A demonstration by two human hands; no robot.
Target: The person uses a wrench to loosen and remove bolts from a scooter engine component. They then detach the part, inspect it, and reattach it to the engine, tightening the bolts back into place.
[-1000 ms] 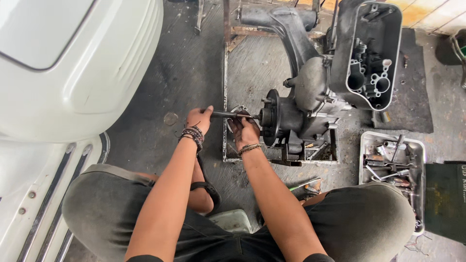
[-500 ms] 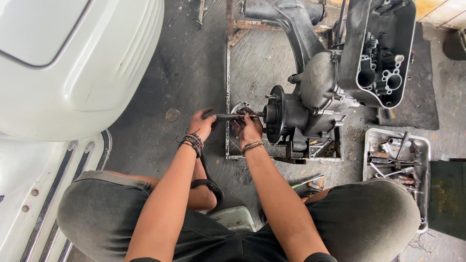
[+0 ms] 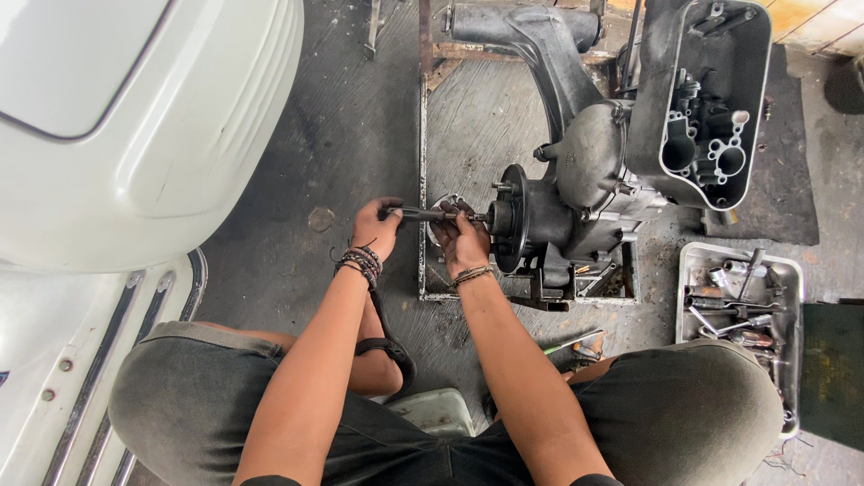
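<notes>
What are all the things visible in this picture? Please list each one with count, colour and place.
engine block: one, dark grey, centre right, on a metal frame
metal frame: one, rusty grey, on the floor under the engine
open engine cover: one, grey, top right
shaft tool: one, dark metal, horizontal, running to the engine hub
metal tray: one, silver, right, holding tools and small parts
scooter body: one, white, left
dark mat: one, black, right of the engine
screwdriver: one, green handle, floor near the right knee
left hand: grip on the outer end of the shaft tool, bracelets on the wrist
right hand: grip on the shaft tool nearer the engine
</notes>
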